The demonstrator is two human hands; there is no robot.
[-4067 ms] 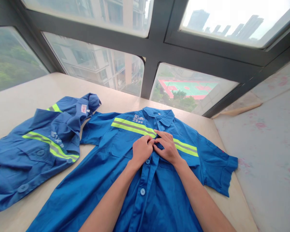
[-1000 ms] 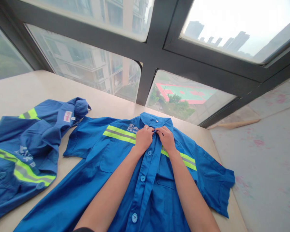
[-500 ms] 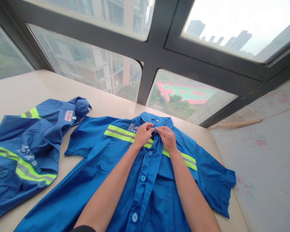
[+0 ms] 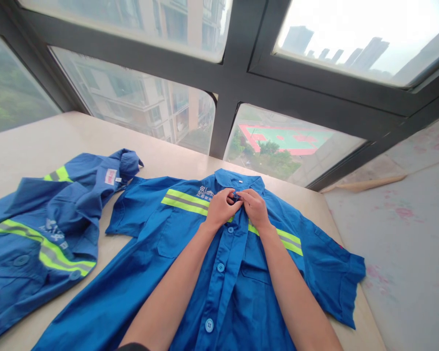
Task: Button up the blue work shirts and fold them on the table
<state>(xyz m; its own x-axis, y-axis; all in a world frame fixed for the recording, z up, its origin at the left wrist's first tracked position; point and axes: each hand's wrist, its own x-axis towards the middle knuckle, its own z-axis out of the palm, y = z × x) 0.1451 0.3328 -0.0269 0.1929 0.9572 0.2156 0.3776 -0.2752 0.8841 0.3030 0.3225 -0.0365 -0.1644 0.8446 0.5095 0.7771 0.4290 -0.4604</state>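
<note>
A blue short-sleeved work shirt (image 4: 190,234) with yellow and grey reflective bands lies spread out, front up, collar toward the window. Just below its collar (image 4: 227,179), my left hand (image 4: 221,208) pinches the front edge of the cloth. My right hand (image 4: 254,208) grips the opposite edge, and the fingertips of both hands meet there. Whatever small piece lies between the fingertips, perhaps a button, is mostly hidden. Lower on the front, several light blue buttons show, among them one (image 4: 220,267) at mid-shirt and a larger one (image 4: 209,325) nearer me.
A second blue work garment (image 4: 73,209) lies crumpled at the left on the pale sill top (image 4: 76,131). Dark window frames (image 4: 227,87) rise behind the shirt. At the right stands a wall with floral paper (image 4: 398,243), its torn edge (image 4: 369,184) curling.
My left hand has turned slightly and its fingers have closed in nearer the right fingertips at the collar. The whole view has shifted a little; the shirt lies as before.
</note>
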